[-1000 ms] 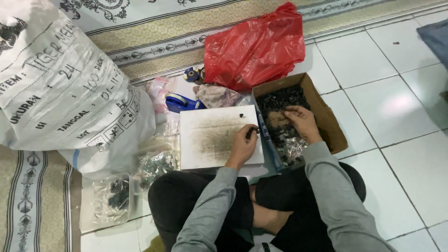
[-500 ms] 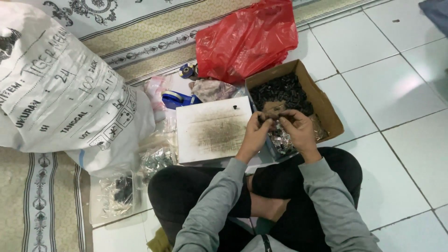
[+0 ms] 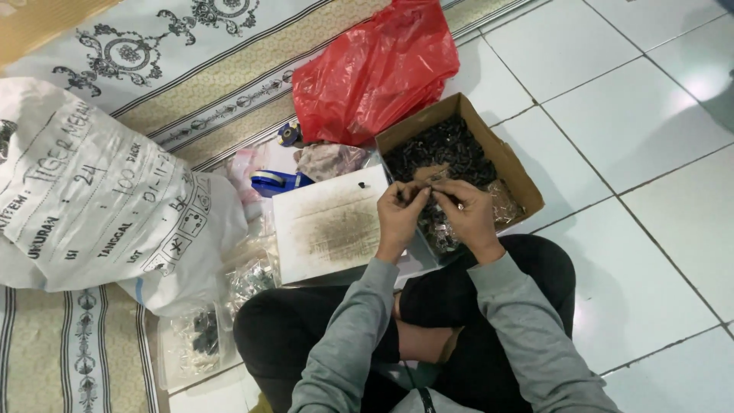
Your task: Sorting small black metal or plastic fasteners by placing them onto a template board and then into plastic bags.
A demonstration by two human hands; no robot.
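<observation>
I sit cross-legged on a tiled floor. My left hand (image 3: 401, 216) and my right hand (image 3: 468, 214) meet over the near edge of a brown cardboard box (image 3: 514, 165) full of small dark parts (image 3: 443, 149). Both hands pinch a small dark part (image 3: 437, 182) between their fingertips; it is too small to tell its shape. Under my left hand lies a worn white board (image 3: 329, 223), with one tiny dark part (image 3: 361, 184) near its far edge. Clear little bags (image 3: 505, 206) lie in the box's near end.
A red plastic bag (image 3: 375, 73) lies behind the box. A big white printed sack (image 3: 99, 199) fills the left. A blue tape dispenser (image 3: 274, 182), crumpled clear bags (image 3: 248, 279) and a patterned mat (image 3: 191, 46) are nearby. White tiles (image 3: 650, 153) stretch to the right.
My left hand has lifted off the white board and my right hand has come out of the box; both now meet above the box's near edge. The view has shifted slightly.
</observation>
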